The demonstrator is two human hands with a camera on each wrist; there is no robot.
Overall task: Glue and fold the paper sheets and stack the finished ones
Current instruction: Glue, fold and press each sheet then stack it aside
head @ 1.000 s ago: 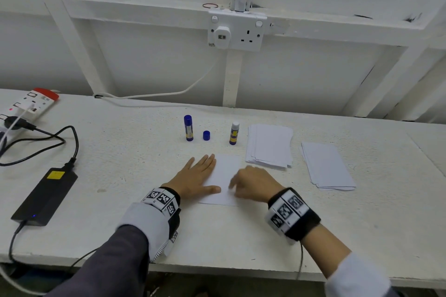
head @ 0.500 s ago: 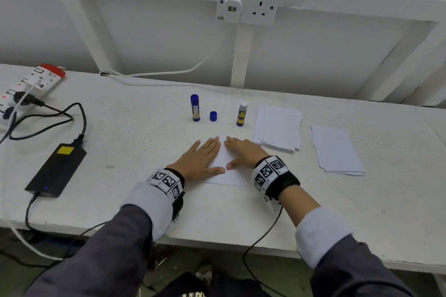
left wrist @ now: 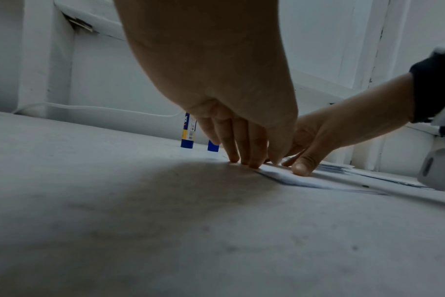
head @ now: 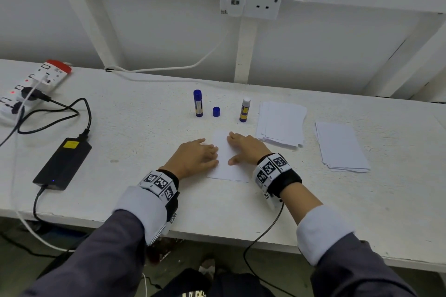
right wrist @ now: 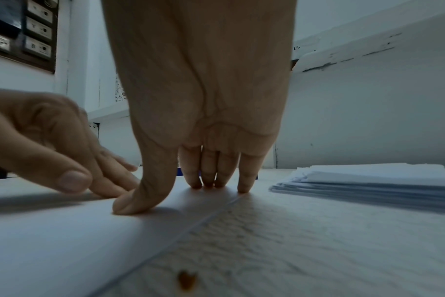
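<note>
Now a folded paper sheet [head: 225, 159] is pressed flat on the table [head: 135, 152] near the front edge, w/ the left hand [head: 193, 158] on its left edge & the right hand [head: 245, 148] on its right side. Fingers [right wrist: 244, 180] of both are kept straight, tips down, nothing gripped. Two glue sticks [head: 198, 103] & a loose cap [head: 216, 111] are stood just beyond. Two paper stacks [head: 282, 123] are laid to the right.

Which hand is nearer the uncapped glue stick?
Right. The right hand presses the folded sheet just below the uncapped glue stick; the left hand lies farther, down-left of it.
</note>
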